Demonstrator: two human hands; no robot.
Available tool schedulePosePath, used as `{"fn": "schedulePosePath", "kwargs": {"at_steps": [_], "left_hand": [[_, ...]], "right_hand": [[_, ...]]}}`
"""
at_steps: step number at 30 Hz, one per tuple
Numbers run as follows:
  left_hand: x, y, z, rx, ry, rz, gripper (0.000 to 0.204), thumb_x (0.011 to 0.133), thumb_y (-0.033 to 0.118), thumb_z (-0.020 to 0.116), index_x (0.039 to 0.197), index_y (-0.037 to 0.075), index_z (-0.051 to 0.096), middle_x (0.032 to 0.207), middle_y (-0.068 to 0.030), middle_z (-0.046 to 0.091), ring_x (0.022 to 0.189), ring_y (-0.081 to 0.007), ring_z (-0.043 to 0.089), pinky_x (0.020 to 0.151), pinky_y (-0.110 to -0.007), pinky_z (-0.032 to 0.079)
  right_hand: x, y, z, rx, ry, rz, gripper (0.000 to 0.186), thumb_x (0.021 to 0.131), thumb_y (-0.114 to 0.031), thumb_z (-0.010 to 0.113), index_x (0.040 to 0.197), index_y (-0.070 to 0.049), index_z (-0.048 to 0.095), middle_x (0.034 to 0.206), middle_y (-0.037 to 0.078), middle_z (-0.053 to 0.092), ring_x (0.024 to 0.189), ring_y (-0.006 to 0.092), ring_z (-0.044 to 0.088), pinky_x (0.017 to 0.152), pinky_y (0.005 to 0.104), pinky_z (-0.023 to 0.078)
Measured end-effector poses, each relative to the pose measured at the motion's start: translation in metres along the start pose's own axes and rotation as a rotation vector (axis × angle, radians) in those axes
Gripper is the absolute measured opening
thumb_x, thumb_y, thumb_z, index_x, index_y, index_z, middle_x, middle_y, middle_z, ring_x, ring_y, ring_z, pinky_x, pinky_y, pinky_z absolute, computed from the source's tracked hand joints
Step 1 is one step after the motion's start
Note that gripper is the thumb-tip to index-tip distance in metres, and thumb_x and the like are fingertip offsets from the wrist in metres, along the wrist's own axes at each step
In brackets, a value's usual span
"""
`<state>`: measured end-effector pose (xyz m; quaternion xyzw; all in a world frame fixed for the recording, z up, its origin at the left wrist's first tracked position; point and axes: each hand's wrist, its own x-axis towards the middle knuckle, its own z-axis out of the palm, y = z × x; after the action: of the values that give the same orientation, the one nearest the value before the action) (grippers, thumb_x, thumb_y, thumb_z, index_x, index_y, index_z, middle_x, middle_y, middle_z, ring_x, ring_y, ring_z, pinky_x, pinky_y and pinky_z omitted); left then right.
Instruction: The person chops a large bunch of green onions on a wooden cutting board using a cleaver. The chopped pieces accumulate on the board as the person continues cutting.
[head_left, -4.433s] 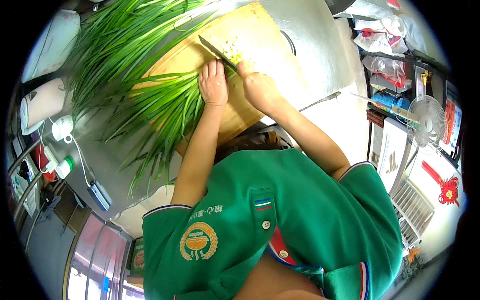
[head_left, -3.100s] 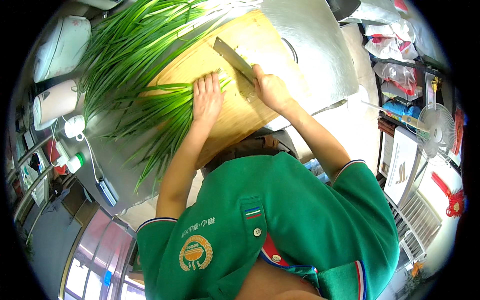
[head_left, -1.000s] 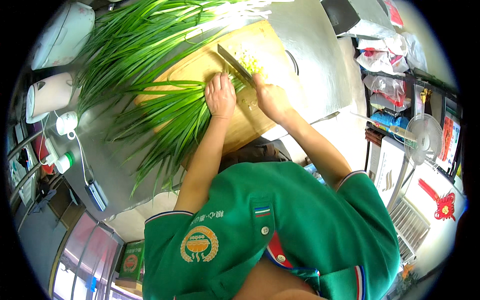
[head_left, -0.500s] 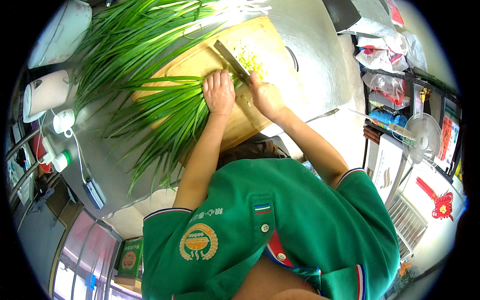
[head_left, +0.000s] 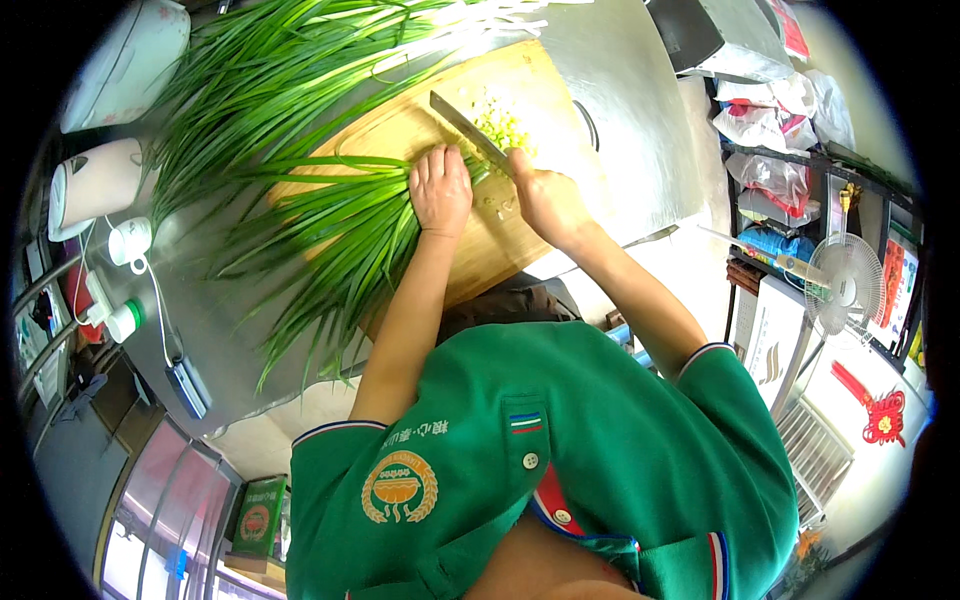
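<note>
Green stalks (head_left: 335, 225) | left hand (head_left: 440, 195) clasps them | right hand (head_left: 550, 205) grips knife (head_left: 463, 127) | shirt (head_left: 650, 430): pale lettering (head_left: 420, 431) | table (head_left: 645, 130) extends right past board (head_left: 490, 255)

Left hand (head_left: 440, 192) is pressed down over a bunch of scallions (head_left: 345, 222), with the leaves fanning out to the left. Right hand (head_left: 550, 207) has a kitchen knife (head_left: 466, 128) by the handle, blade slanted just beside the left fingertips. Little pale-green chopped bits (head_left: 502, 127) sit past the blade on a wooden cutting board (head_left: 490, 248). There's a way bigger scallion pile (head_left: 270, 90) at upper left, on the shiny steel table (head_left: 650, 130). White mug (head_left: 129, 241) over on the left, fan (head_left: 848, 283) and red knot ornament (head_left: 884, 416) off to the right.
</note>
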<state>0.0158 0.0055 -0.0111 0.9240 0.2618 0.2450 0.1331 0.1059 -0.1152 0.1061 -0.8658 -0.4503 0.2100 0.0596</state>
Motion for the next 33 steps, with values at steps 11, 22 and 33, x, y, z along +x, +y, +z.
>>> {"fn": "schedulePosePath", "kwargs": {"at_steps": [11,22,33], "left_hand": [[-0.004,0.003,0.001,-0.059,0.024,0.024,0.013,0.084,0.014,0.057,0.094,0.007,0.060,0.097,-0.0087,0.060,0.092,-0.0263,0.057,0.082,-0.037,0.043],[-0.008,0.000,-0.001,-0.019,-0.055,0.025,0.017,0.082,0.013,0.053,0.096,0.006,0.059,0.098,-0.0090,0.057,0.096,-0.0268,0.054,0.082,-0.038,0.043],[-0.004,-0.001,-0.001,-0.056,-0.142,-0.067,0.018,0.079,0.013,0.058,0.095,0.004,0.056,0.099,-0.0119,0.056,0.096,-0.0294,0.054,0.085,-0.039,0.041]], "right_hand": [[0.007,0.005,0.035,0.016,0.024,-0.002,0.043,0.077,0.001,0.050,0.119,-0.003,0.044,0.065,0.017,0.063,0.061,0.0332,0.064,0.053,0.0421,0.051],[-0.017,-0.013,0.022,-0.022,-0.006,0.010,0.037,0.080,0.000,0.048,0.116,-0.002,0.044,0.066,0.015,0.064,0.062,0.0306,0.065,0.055,0.0403,0.052],[-0.023,-0.018,0.005,0.007,0.008,0.007,0.031,0.081,-0.001,0.047,0.111,-0.004,0.041,0.064,0.016,0.063,0.060,0.0335,0.064,0.051,0.0428,0.050]]}}
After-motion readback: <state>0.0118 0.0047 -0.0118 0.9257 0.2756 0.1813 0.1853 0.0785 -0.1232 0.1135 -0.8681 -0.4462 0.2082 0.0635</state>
